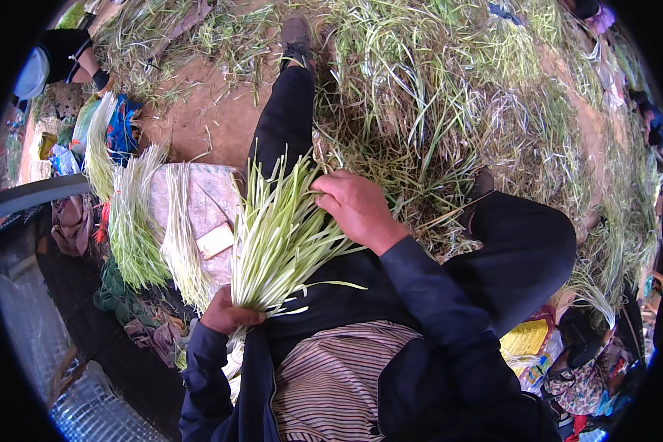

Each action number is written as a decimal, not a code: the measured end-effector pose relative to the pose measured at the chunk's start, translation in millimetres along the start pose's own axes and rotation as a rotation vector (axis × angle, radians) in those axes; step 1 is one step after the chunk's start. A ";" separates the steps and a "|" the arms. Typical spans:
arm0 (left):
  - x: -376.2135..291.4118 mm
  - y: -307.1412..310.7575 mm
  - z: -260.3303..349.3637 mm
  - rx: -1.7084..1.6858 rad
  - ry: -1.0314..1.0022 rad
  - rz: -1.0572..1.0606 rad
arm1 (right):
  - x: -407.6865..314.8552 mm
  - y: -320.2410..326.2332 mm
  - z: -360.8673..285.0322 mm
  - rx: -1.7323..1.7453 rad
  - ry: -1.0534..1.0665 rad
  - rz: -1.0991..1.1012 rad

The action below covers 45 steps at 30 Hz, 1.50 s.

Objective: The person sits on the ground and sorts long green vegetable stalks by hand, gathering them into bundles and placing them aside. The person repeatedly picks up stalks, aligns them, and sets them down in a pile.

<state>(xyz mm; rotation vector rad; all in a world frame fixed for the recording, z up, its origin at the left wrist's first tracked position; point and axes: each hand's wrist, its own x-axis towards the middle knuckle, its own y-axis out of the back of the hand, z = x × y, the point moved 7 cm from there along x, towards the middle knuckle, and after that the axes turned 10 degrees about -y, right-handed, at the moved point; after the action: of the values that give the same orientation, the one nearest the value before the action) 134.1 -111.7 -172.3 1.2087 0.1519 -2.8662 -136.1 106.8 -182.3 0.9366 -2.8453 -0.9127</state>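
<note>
My left hand [229,315] grips a bunch of long pale green, flat-leaved stalks [287,232], possibly yellow chives, near its lower end. The leaves fan out over my lap. At the upper right edge of the bunch is my right hand [345,201], its thumb and fingers drawn together by the leaf tips; whether a leaf is pinched between them cannot be made out. To the left, a bundle of whitish stalks [182,232] lies on a pale sack-covered surface [199,177], beside a phone [215,241]. A thicker green and white bundle [135,221] rests farther left, with another bundle [98,146] above it.
Loose green leaves [419,99] are heaped over the ground ahead and to the right. Bare brown soil [199,105] shows at the upper left. A person's leg [91,63] is at the far upper left. A yellow printed bag [524,342] lies at the lower right.
</note>
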 end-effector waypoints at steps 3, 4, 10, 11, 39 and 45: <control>-3.2 -1.0 -5.5 0.004 -0.005 0.019 | -4.1 -13.2 11.1 -0.042 -0.024 -0.030; -4.1 -1.7 -8.1 0.002 0.006 0.030 | -6.5 -15.4 12.7 -0.061 -0.022 -0.025; -9.5 -9.1 -14.9 -0.016 -0.053 0.075 | -9.8 -20.3 82.6 0.024 -0.207 0.195; -12.8 -8.2 -17.4 -0.001 -0.039 0.088 | -9.7 -11.4 123.2 0.135 -0.363 0.268; -41.2 -30.8 -18.9 0.075 -0.030 0.138 | -19.4 -20.4 26.5 0.091 -0.072 0.053; -43.2 -35.8 -16.8 0.052 -0.030 0.161 | -24.9 -16.8 20.2 0.123 -0.050 0.029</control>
<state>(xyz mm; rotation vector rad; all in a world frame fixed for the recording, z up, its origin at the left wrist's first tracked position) 174.0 -75.0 -150.1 1.1296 -0.0195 -2.7628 -110.4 120.1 -203.9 0.8922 -2.9789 -0.7764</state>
